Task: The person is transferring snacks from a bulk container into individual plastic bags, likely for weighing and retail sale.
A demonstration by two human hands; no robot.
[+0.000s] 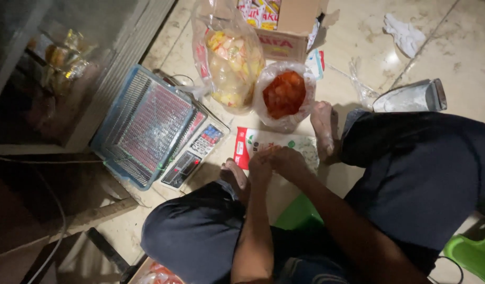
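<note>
My left hand and my right hand meet low between my knees, fingers closed together on a small orange-red piece that I can barely make out. Right under them lies a flat white packet with red and green print on the tiled floor. Just beyond it stands an open clear bag of red-orange snack pieces. To its left leans a taller clear bag of yellow and pink crackers. My bare feet rest on either side of the packet.
A digital weighing scale with a blue ribbed platform and keypad sits at left. A cardboard box of packets stands at the back. A metal scoop, a crumpled white wrapper and a green plastic stool lie right.
</note>
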